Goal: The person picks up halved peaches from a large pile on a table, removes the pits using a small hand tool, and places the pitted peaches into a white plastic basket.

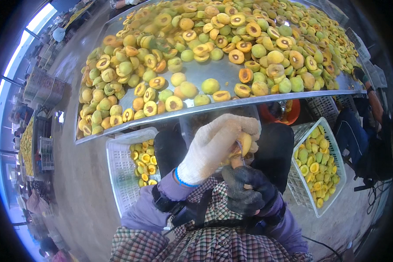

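Note:
My left hand (213, 147), in a whitish knit glove with a blue cuff edge, grips a yellow stone-fruit half (245, 143), perhaps peach or apricot. Below it my right hand (249, 188), in a dark glove with bare skin showing at some fingertips, is closed around a small metal tool. The tool's thin curved blade (239, 149) meets the fruit; its handle is hidden in my fist. Both hands are over my lap, just short of the metal table (229, 72). On that table lies a heap of halved stone fruit (252, 29), many with brown pits inside.
White plastic crates of pitted halves stand beside my left (113, 163) and right (342, 183) knees. An orange-red basin (293, 113) sits under the table's raised edge. At the right, another person's arm (376, 104) reaches the table. More fruit tables (34, 140) line the left.

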Tool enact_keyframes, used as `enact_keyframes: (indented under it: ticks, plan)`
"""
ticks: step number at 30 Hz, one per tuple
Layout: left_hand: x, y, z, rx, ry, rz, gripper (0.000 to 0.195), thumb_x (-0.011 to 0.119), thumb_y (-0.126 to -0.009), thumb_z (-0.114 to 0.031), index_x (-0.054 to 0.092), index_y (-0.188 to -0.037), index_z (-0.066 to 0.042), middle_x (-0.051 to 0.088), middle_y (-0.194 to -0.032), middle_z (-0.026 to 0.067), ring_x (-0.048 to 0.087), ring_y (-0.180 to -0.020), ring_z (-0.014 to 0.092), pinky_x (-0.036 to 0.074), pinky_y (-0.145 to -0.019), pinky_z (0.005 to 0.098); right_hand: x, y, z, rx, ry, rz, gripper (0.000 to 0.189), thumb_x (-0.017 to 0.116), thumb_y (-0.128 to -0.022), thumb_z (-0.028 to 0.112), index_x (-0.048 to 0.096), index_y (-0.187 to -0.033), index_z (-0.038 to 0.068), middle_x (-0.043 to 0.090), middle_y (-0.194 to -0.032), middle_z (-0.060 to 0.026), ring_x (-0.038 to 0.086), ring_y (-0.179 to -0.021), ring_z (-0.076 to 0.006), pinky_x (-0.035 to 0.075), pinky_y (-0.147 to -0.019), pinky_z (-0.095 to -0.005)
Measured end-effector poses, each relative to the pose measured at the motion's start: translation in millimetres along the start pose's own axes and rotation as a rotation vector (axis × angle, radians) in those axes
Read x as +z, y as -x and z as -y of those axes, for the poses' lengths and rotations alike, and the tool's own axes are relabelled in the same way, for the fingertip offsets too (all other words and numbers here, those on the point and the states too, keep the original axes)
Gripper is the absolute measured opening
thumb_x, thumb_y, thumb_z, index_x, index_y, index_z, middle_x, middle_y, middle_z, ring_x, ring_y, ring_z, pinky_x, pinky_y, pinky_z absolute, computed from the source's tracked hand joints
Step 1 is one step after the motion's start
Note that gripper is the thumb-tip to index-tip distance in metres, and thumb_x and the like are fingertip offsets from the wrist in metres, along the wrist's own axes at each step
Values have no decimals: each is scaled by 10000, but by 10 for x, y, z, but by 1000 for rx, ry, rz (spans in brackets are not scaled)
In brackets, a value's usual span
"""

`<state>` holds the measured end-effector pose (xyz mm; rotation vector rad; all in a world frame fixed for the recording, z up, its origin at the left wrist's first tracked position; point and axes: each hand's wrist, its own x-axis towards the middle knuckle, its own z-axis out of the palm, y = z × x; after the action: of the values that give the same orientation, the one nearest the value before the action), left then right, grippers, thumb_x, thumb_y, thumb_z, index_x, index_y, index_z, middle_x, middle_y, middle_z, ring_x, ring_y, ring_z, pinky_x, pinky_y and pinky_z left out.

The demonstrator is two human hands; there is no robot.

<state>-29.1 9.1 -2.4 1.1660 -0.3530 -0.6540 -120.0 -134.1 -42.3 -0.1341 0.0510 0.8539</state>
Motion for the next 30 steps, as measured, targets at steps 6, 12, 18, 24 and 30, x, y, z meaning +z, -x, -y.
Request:
enact_keyframes:
  ticks: [6,12,18,24,30]
  plan:
    - [-21,1,114,92,184,35,462,423,-959,-372,571,-1040,57,619,-947,168,613,-827,234,499,-736,325,-14,76,-73,49,198,-216,246,487,-939,309,529,-956,68,540,-774,-24,541,-668,-132,450,-616,-265]
    - [147,-20,126,-30,486,-214,414,454,-952,-346,585,-969,48,608,-904,160,613,-766,248,504,-722,332,-31,89,-76,-18,451,-518,229,507,-926,279,538,-966,55,537,-791,-41,544,-700,-172,461,-676,-298]
    - [48,-82,402,5,1001,-125,411,439,-967,-357,565,-967,34,575,-906,137,600,-790,247,496,-665,317,-77,-86,-111,-392,844,-124,203,506,-936,237,530,-877,44,472,-554,-8,400,-387,-94,388,-431,-247]
    - [-791,326,593,222,189,-536,289,515,-930,-258,570,-1028,8,586,-990,149,584,-936,262,490,-780,363,-7,-158,24,-223,464,-347,220,568,-899,255,557,-853,40,476,-572,-18,412,-397,-116,393,-453,-270]
    - [-1212,778,336,194,-989,-851,323,598,-814,-61,586,-1135,-21,575,-1148,133,497,-1155,248,414,-960,348,-631,-121,47,27,275,-219,277,567,-908,310,567,-966,39,576,-793,-46,541,-617,-143,455,-567,-257]
